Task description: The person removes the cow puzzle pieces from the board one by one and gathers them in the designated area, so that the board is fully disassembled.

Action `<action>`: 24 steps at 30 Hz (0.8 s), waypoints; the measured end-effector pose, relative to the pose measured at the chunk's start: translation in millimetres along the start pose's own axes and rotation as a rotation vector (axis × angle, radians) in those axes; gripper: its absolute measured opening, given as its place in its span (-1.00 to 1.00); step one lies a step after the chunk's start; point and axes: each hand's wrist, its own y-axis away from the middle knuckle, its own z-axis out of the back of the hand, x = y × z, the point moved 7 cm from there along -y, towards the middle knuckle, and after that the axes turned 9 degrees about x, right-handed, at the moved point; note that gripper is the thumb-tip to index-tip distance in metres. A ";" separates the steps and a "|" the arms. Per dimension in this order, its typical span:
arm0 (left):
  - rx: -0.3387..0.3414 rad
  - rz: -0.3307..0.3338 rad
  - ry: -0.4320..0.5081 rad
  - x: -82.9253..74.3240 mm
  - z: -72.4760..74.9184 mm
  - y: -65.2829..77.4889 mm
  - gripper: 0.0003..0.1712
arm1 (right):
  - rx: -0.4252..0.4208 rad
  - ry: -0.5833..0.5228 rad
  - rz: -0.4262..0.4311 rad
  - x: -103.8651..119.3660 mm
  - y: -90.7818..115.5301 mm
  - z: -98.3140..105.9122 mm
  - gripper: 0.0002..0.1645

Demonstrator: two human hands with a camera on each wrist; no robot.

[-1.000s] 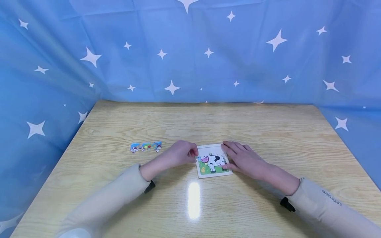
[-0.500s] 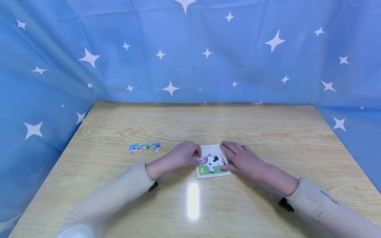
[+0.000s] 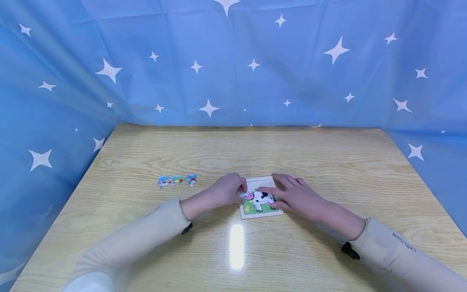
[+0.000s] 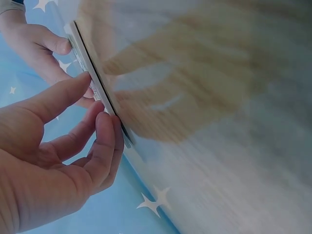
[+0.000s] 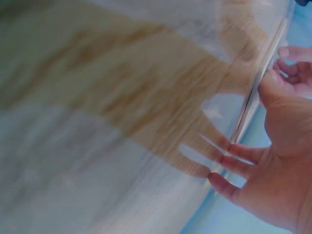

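Observation:
A square cow puzzle board (image 3: pixel 260 215) lies flat on the table. Its lower part shows a cow on green grass, while the upper part is bare and pale. At the board's left edge, my left hand (image 3: pixel 228 190) has its thumb and forefinger bent around a small puzzle piece (image 3: pixel 244 194) by the cow's head, mostly hidden by the fingers. My right hand (image 3: pixel 297 195) rests along the right side, its forefinger stretched over the cow's back and its thumb on the picture. In the right wrist view, the right hand's other fingers (image 5: pixel 243 153) touch down beside the board.
Several loose puzzle pieces (image 3: pixel 177 181), with blue and coloured prints, lie in a row to the left of the board. The wooden table (image 3: pixel 310 255) reaches back to a blue star-patterned curtain (image 3: pixel 233 81). A bright light reflection lies in front of the board.
The left hand has moved slightly right, farther over the board's left edge. The right forefinger has swung from the board's top right corner onto the cow's back.

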 end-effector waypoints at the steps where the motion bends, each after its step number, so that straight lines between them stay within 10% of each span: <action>1: -0.001 0.003 0.003 0.0 0.0 0.2 -0.79 | 0.003 0.001 -0.003 0.0 0.0 -0.1 -0.33; 24: 0.004 0.030 0.033 2.3 0.2 -0.2 -0.81 | 0.004 -0.025 0.003 0.2 0.3 0.9 -0.36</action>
